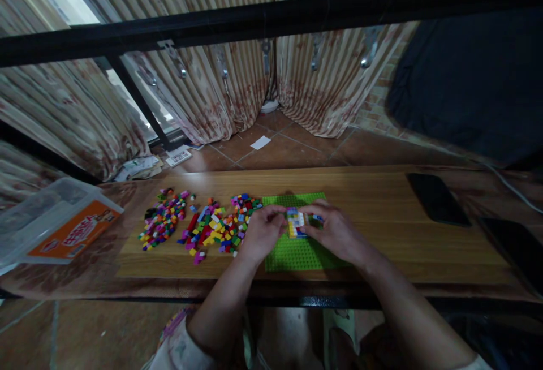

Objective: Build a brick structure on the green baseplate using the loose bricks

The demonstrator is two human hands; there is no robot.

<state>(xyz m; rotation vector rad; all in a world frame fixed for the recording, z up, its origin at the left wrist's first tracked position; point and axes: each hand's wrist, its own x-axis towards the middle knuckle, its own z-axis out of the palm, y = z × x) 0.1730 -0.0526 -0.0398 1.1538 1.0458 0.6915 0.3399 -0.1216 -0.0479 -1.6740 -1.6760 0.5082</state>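
Note:
A small multicoloured brick build (296, 223) stands on a green baseplate (297, 254) near the middle of the wooden table. My left hand (262, 231) pinches its left side with curled fingers. My right hand (335, 229) grips its right side, fingers closed against it. Heaps of loose coloured bricks (203, 224) lie just left of the baseplate, within a hand's width of my left hand.
A clear plastic box (51, 220) with an orange label sits at the table's left end. Two dark phones (436, 197) (515, 245) lie at the right. A black metal bar (271, 16) crosses overhead. Curtains and tiled floor lie beyond.

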